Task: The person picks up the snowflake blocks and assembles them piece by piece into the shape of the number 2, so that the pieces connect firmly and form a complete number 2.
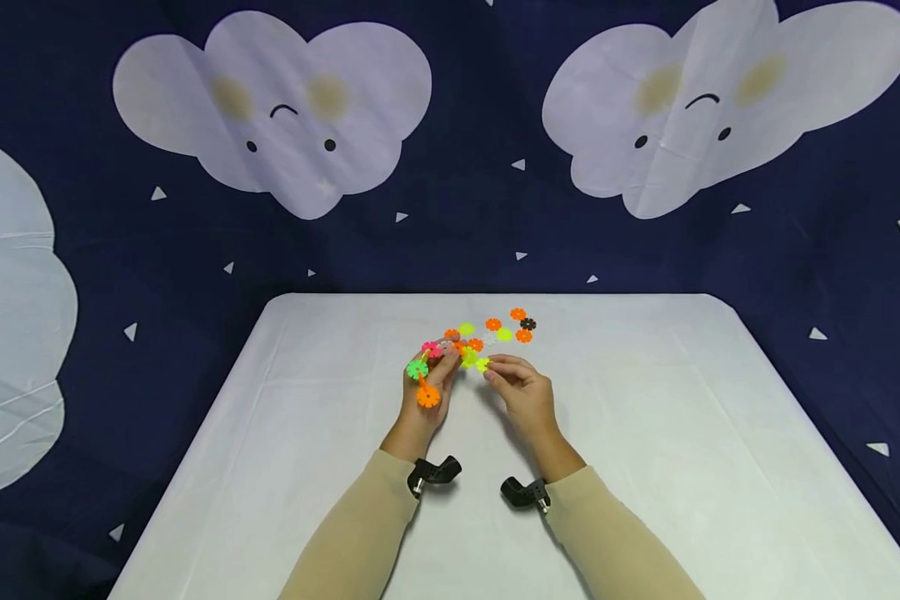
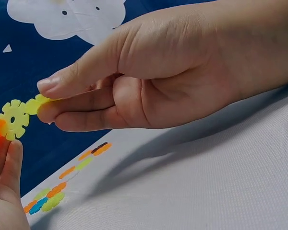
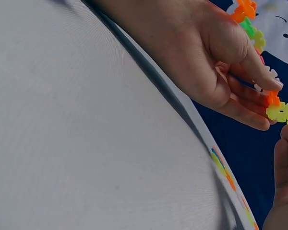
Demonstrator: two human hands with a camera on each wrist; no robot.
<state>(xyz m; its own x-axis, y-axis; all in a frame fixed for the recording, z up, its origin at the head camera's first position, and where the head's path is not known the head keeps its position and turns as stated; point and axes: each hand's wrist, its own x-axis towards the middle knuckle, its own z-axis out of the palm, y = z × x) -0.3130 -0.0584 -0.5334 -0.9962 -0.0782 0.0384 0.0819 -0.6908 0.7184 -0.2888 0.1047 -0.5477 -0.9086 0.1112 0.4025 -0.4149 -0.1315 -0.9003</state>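
Note:
My left hand holds a chain of notched plastic interlocking discs over the table. An orange disc and a green disc hang at its near end; pink, clear and orange discs follow. In the right wrist view, the thumb and fingers of the left hand pinch the chain near an orange disc, with a yellow disc just past it. My right hand pinches another yellow disc between thumb and fingertips. In the left wrist view this disc meets the chain's yellow disc, edge to edge.
Loose interlocking discs lie on the white table beyond the hands: several orange ones, a black one, yellow ones and a blue one. Behind the table's far edge hangs a dark blue curtain with clouds.

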